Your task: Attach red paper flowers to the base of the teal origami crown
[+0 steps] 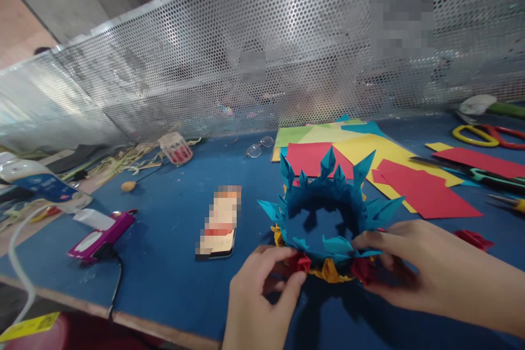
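Note:
A blue folded-paper crown (pixel 326 191) with pointed leaf-like tips stands on the blue table, ringed at its base by red and yellow paper pieces. My left hand (pixel 266 295) is closed on a red paper flower (pixel 301 262) at the crown's near left side, thumb and fingers pinching it. At the near right side, my right hand (pixel 414 268) grips the crown's rim beside another red paper flower (pixel 363 269); some of its fingers are hidden behind the paper. A loose red paper flower (pixel 474 240) lies to the right of my right hand.
Behind the crown lie coloured paper sheets (pixel 356 145). Scissors (pixel 476 135) and pen-like tools (pixel 471 172) are at the right. Left of my hands are a phone (pixel 223 224), a purple device with a cable (pixel 102 235) and a bottle (pixel 39 180). Eyeglasses (pixel 259 146) rest near the perforated metal partition (pixel 205 54).

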